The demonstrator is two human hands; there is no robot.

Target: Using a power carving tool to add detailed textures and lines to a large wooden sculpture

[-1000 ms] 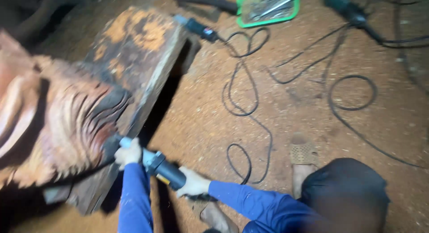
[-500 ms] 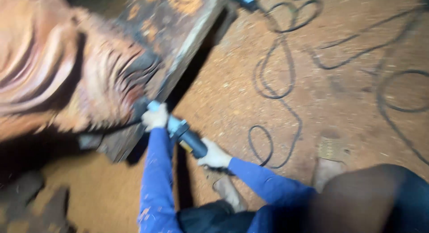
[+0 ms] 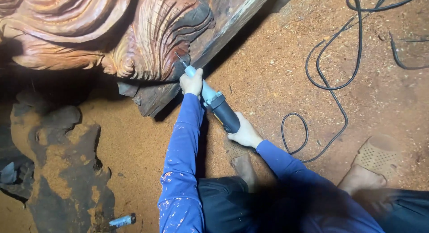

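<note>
Both my hands are on the die grinder [image 3: 217, 106] right now. L hand [image 3: 191, 82] is wrapped around the pale front neck of the tool, fingers closed tight, right up against the wood carving [image 3: 147, 41]. R hand [image 3: 245, 132] is clamped on the black rear body, further back from the carving, toward my knees. Hands sit apart along the tool, one front, one back, both gripping firm.

The grinder's thin bit [image 3: 181, 60] points up-left and its tip meets the grooved, shell-like part at the carving's lower right edge. Can't tell if the bit is spinning.

The carving is big, reddish w/ deep ridges and swirls, filling the top left. It rests on a dark timber beam [image 3: 232, 16] that runs out from under it toward the top right. Below the carving's left end lies a dark flat slab [image 3: 67, 170] w/ sawdust on it, and below that a small pale cylinder [image 3: 121, 221] on the ground.

Sawdust floor [image 3: 277, 72] everywhere. A black power cord [image 3: 330, 81] loops across it, well right of the carving. My foot in a tan perforated slipper [image 3: 375, 157] sits far lower right of the carving. Blue sleeves, L one speckled w/ dust.
</note>
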